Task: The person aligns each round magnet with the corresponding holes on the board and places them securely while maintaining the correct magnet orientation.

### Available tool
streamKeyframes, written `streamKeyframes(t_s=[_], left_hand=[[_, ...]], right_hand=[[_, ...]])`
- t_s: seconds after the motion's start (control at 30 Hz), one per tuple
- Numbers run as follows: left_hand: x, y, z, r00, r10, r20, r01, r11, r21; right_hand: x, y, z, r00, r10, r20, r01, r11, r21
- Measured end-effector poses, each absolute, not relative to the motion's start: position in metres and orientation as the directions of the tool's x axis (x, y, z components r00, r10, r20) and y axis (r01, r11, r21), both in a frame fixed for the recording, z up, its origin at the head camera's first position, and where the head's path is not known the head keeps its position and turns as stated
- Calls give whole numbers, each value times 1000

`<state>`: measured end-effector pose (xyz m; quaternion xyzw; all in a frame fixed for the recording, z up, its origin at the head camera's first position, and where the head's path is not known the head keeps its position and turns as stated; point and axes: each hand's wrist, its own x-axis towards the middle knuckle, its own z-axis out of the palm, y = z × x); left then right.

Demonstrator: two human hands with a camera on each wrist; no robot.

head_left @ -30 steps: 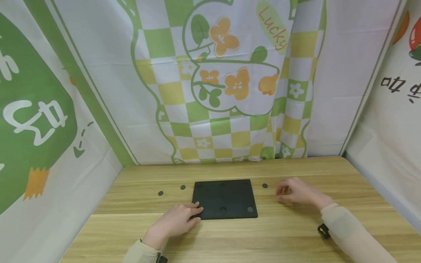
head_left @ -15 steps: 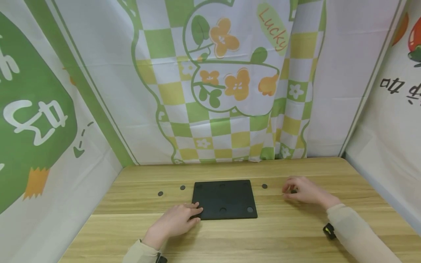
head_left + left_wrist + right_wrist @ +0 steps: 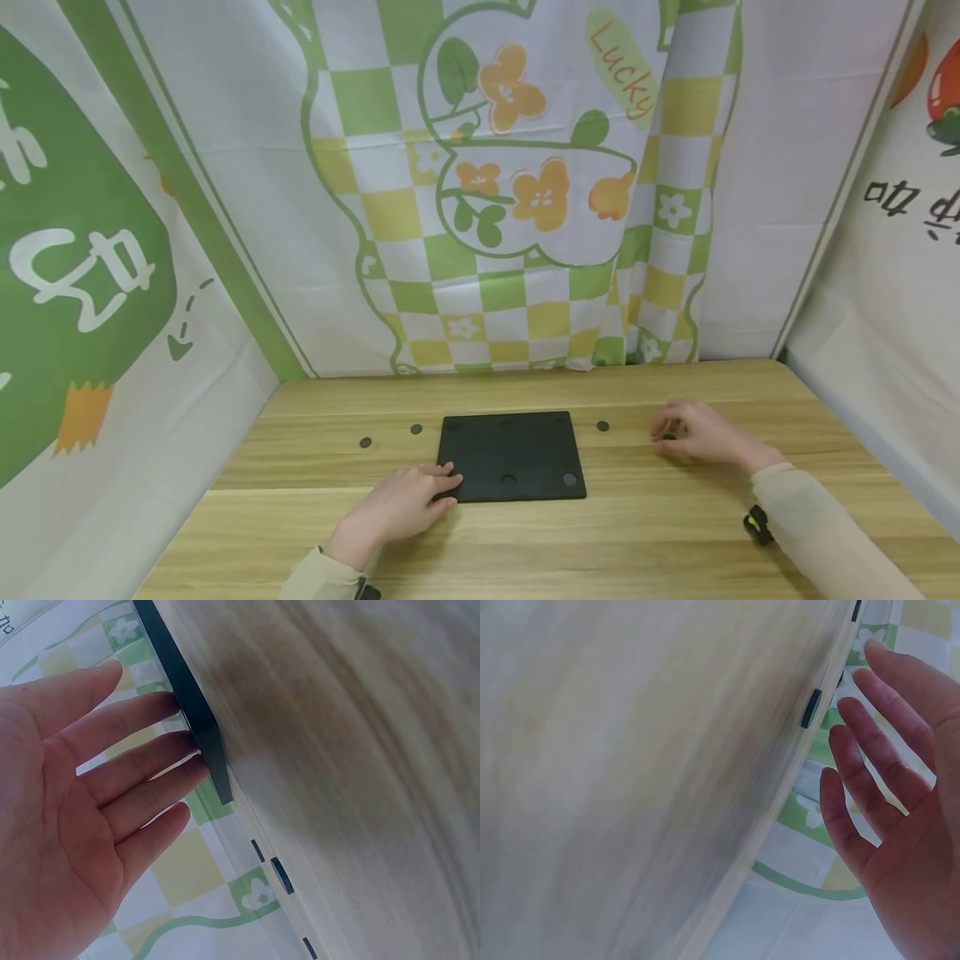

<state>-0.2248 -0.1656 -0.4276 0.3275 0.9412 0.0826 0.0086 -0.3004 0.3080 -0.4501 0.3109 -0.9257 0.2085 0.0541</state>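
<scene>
A flat black board point(image 3: 510, 454) with round recesses lies on the table, one recess at its near right corner showing a greyer round face. My left hand point(image 3: 405, 500) rests its fingertips on the board's near left corner; in the left wrist view the fingers point(image 3: 142, 769) are extended against the board's edge point(image 3: 196, 712). My right hand point(image 3: 705, 433) hovers low at the right, fingers loosely bent over a small black disc point(image 3: 670, 437). The right wrist view has that disc point(image 3: 811, 709) on the table, apart from the fingertips of the right hand point(image 3: 900, 765).
Two more black discs lie left of the board, a far-left disc point(image 3: 366, 442) and a nearer disc point(image 3: 416, 429). Another disc point(image 3: 603, 426) sits just right of the board. A patterned curtain point(image 3: 525, 317) hangs behind the wooden table point(image 3: 480, 550), with printed cloth on both sides.
My right hand has moved a little to the right, and the disc between its thumb and fingers has come into sight. The left hand stays on the board's corner.
</scene>
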Motion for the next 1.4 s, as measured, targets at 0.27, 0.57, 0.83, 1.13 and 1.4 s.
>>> streamKeyframes(t_s=[0.27,0.57,0.83,1.13,1.4], left_hand=[[-224,-167,-428,-791,612,16,605,778,169],[-225,-168,-429,-794,608,5,599,781,178],[-226,-168,-430,-793,609,12,602,781,167],[-226,-168,-430,-792,610,6,603,781,162],[-226,-168,-429,-795,606,4,599,785,162]], right_hand=[[-305,316,-455,-786,-562,258,-619,709,-339],[-310,326,-459,-798,-540,270,-603,690,-402],[-308,331,-454,-825,-518,228,-561,695,-449],[-313,337,-457,-842,-506,189,-529,700,-480],[-316,341,-460,-852,-496,169,-509,707,-491]])
